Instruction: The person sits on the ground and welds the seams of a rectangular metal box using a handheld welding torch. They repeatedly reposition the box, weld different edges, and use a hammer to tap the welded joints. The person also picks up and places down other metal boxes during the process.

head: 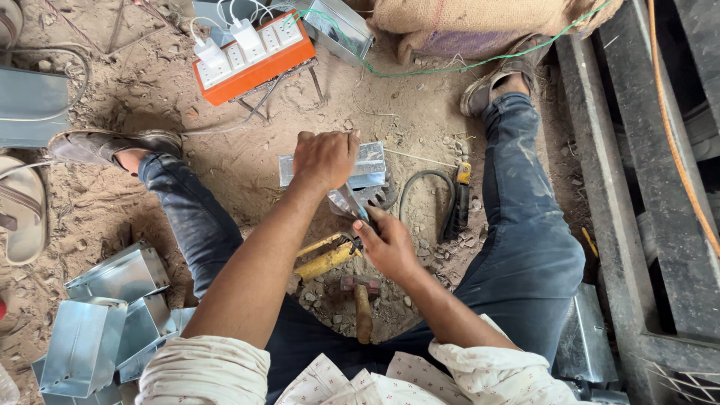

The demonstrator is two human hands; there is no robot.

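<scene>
Fingers of the left hand (324, 157) are curled over the top edge of a shiny sheet-metal piece (366, 166), which is held on the sandy ground (225, 161) between the spread legs. Fingers of the right hand (386, 244) are closed around a slim tool (351, 202) that is pressed against the metal's lower edge. Yellow-handled pliers (324, 259) and a hammer (362, 307) are seen just below, folded metal boxes (105, 315) at the left, an orange power strip (251, 51) above.
</scene>
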